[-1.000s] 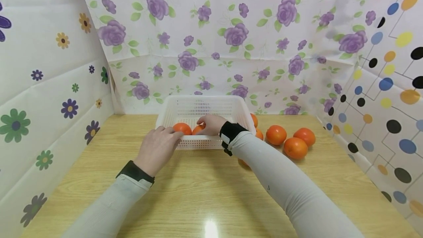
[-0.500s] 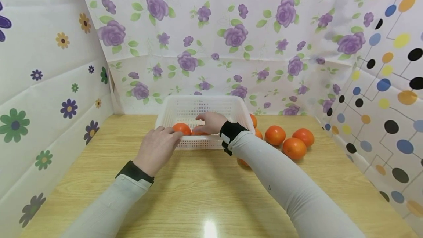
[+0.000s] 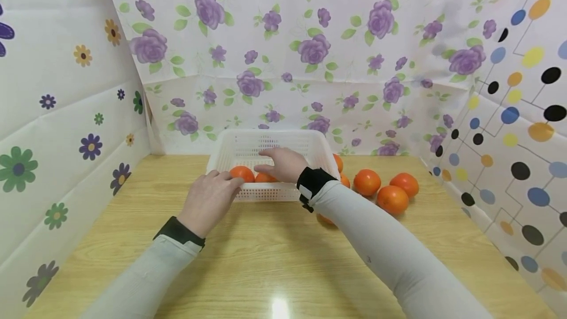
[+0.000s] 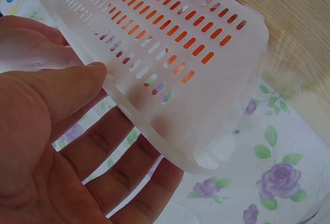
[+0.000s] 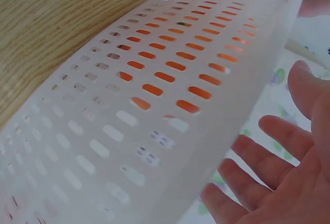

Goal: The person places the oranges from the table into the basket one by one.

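A white slotted plastic basket (image 3: 271, 194) stands on the table near the back cloth. My left hand (image 3: 209, 201) holds its front left rim; in the left wrist view the thumb (image 4: 77, 87) lies on the outer wall and the fingers reach over the rim. Just inside the front wall sit two orange-red tomatoes, the left tomato (image 3: 241, 174) and the right tomato (image 3: 265, 177). Over the right tomato hovers my right hand (image 3: 285, 164), thumb and fingers spread, with nothing in its grasp. The right wrist view shows orange through the slots beside that hand (image 5: 281, 165).
More tomatoes lie right of the basket: one tomato (image 3: 366, 182), a nearer tomato (image 3: 393, 200) and another tomato (image 3: 405, 184). Others are partly hidden behind the basket's right side and my right arm. Patterned cloths (image 3: 248, 53) enclose the wooden table (image 3: 248, 255).
My right hand has let go of the right tomato inside the basket; its fingers have spread and risen slightly. The left hand keeps its place on the rim.
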`<move>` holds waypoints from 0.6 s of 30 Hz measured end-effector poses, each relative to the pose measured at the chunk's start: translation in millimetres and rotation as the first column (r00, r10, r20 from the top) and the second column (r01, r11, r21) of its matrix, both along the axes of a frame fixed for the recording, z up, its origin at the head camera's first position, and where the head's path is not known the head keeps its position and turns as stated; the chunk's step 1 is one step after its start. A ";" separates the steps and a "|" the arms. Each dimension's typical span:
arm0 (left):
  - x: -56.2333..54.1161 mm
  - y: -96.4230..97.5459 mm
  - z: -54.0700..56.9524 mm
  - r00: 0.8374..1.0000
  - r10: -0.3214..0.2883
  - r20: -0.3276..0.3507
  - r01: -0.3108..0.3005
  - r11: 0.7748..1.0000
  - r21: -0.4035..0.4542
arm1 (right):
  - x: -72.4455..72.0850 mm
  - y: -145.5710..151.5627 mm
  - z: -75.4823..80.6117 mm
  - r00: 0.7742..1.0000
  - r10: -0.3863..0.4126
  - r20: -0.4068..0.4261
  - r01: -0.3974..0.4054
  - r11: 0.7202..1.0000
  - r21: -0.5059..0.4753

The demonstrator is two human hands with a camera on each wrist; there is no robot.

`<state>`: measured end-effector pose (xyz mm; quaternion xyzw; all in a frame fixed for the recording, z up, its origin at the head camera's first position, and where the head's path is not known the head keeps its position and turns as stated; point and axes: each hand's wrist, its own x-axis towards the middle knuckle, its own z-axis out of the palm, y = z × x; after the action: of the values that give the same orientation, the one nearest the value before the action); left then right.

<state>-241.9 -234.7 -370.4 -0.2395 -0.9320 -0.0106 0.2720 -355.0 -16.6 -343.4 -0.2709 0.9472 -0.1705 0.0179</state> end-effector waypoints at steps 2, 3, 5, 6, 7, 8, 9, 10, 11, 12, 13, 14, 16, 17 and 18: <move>-0.4 0.0 -0.2 1.000 0.007 0.012 -0.007 1.000 -0.002 | 6.2 1.0 3.9 1.000 0.005 -0.026 -0.005 1.000 0.000; -0.5 0.0 -0.2 1.000 0.008 0.015 -0.008 1.000 -0.003 | 9.3 1.7 5.7 0.999 0.010 -0.043 -0.010 1.000 0.002; -0.8 0.7 -0.3 1.000 0.006 0.015 -0.006 1.000 -0.002 | 15.3 4.6 8.1 0.996 0.020 -0.082 -0.019 1.000 0.009; -0.9 1.0 -0.4 1.000 0.004 0.014 -0.004 1.000 -0.002 | 18.3 6.1 9.1 0.995 0.024 -0.101 -0.023 1.000 0.012; -1.0 1.0 -0.5 1.000 0.001 0.012 -0.001 1.000 -0.001 | 21.2 7.5 10.3 0.993 0.030 -0.117 -0.029 0.999 0.014; -0.8 1.1 -0.2 1.000 -0.001 0.010 0.001 1.000 -0.001 | 23.8 9.1 11.1 0.990 0.035 -0.134 -0.032 0.999 0.019; -0.7 1.0 -0.2 1.000 -0.002 0.009 0.002 1.000 -0.001 | 26.4 10.5 11.8 0.988 0.038 -0.149 -0.035 0.999 0.023; -0.5 0.8 0.0 1.000 -0.002 0.009 0.002 1.000 -0.003 | 28.9 12.1 12.6 0.986 0.040 -0.163 -0.036 0.999 0.028; -0.2 0.7 0.3 1.000 -0.001 0.011 0.001 1.000 -0.004 | 31.2 13.6 13.2 0.984 0.043 -0.176 -0.038 0.999 0.034; -0.2 0.5 0.3 1.000 0.000 0.013 0.000 1.000 -0.005 | 33.3 14.9 13.9 0.981 0.047 -0.186 -0.040 0.998 0.038; -0.1 0.3 0.4 1.000 0.001 0.016 -0.001 1.000 -0.006 | 35.3 16.3 14.5 0.979 0.048 -0.196 -0.041 0.998 0.043; 0.0 0.4 0.7 1.000 0.004 0.020 -0.004 1.000 -0.008 | 37.1 17.7 14.9 0.977 0.050 -0.207 -0.041 0.998 0.049; 0.1 0.6 0.8 0.999 0.009 0.031 -0.009 1.000 -0.008 | 40.2 20.2 15.3 0.971 0.055 -0.232 -0.043 0.997 0.060; 0.0 0.8 0.9 0.999 0.011 0.036 -0.011 1.000 -0.007 | 41.7 21.4 15.3 0.968 0.057 -0.244 -0.043 0.997 0.065; -0.2 1.0 0.6 0.999 0.013 0.041 -0.013 1.000 -0.006 | 42.8 22.5 14.9 0.965 0.059 -0.257 -0.042 0.997 0.071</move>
<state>-242.1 -233.7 -369.8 -0.2340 -0.9388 -0.0110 0.2524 -312.2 5.9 -328.5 -0.3143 0.9392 -0.1025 -0.0928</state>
